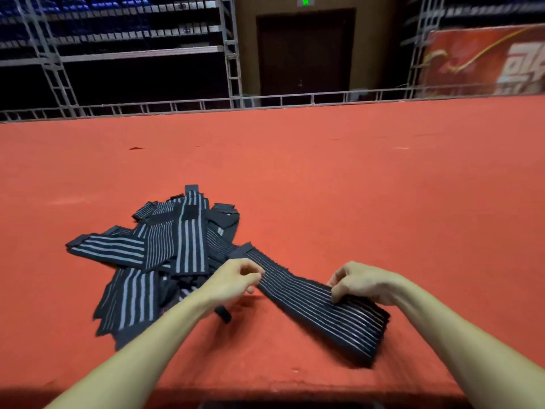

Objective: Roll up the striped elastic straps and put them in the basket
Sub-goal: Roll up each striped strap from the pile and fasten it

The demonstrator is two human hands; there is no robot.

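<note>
Striped elastic strap (pixel 298 289), lying slantwise at lower centre-right on the red carpet (pixel 368 187): soft, light and stretchy by the look of it, best pinched at the edges, as left hand (pixel 236 278) and right hand (pixel 358 283) both do, beside the pile of straps (pixel 165 246).

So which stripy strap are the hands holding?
The long strap lying apart, right of the pile. The left hand and right hand both pinch it; the heaped ones lie untouched.

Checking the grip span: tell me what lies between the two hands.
Head view: one striped strap spans the gap between left hand and right hand, with the red surface beneath.
</note>
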